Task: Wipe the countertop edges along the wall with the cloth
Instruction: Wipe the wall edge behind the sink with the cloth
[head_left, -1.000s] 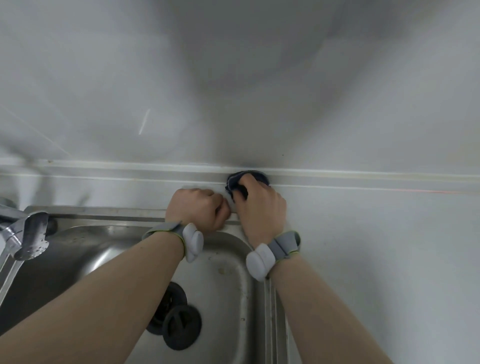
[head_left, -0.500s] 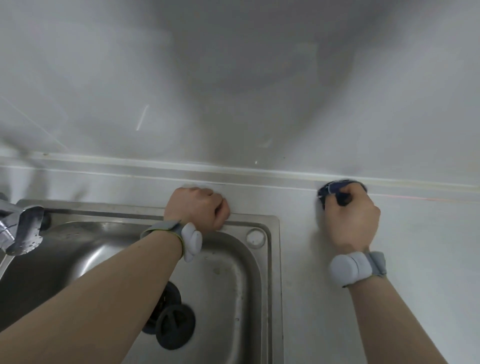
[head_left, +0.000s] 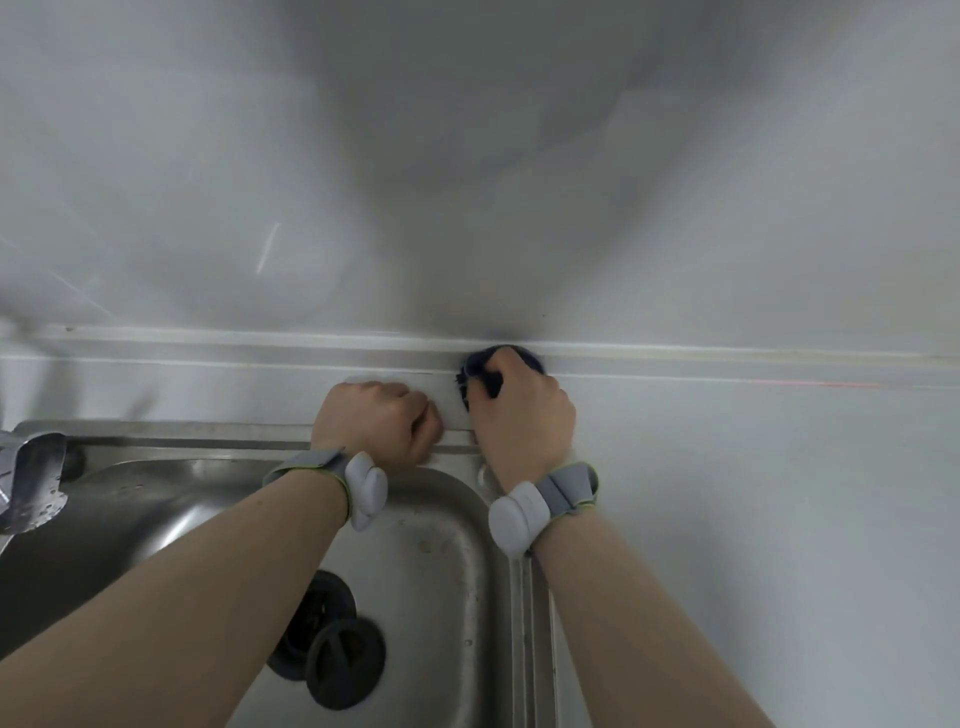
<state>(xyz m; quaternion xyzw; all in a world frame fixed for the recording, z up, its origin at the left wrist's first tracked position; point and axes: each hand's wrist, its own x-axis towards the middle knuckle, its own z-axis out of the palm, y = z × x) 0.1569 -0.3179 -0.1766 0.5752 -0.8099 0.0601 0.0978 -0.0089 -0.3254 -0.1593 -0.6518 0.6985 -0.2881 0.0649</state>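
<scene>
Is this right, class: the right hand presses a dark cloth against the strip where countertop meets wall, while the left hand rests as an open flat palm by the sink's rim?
One detail is wrong. In the head view the left hand is a closed fist, not an open palm. The right hand does press the dark cloth at the wall strip, beside the sink.

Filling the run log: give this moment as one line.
step: wiping wall edge | right hand: cloth at wall strip | left hand: fist on sink rim | stage: ongoing

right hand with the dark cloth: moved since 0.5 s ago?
Yes. The right hand with the dark blue cloth slid left along the wall seam, back to the stainless steel sink corner, near the left fist.
</scene>
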